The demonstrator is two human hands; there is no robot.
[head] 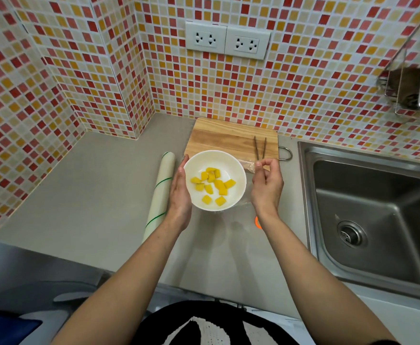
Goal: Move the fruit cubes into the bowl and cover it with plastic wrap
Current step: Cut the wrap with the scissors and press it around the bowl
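A white bowl (233, 170) stands on the grey counter in front of a wooden cutting board (228, 138). Several yellow fruit cubes (212, 186) lie inside it. My left hand (180, 195) rests flat against the bowl's left side, fingers together. My right hand (267, 184) is to the right of the bowl and pinches a thin sheet of clear plastic wrap (247, 168) between thumb and fingers. The wrap trails beside and below the bowl on its right. The roll of plastic wrap (159, 195), white with green stripes, lies left of my left hand.
A pair of tongs (260, 148) lies on the board's right part. A steel sink (373, 212) fills the right side. Tiled walls close the corner behind, with two sockets (227, 41). A metal rack (418, 90) hangs upper right. An orange spot (258, 222) shows on the counter.
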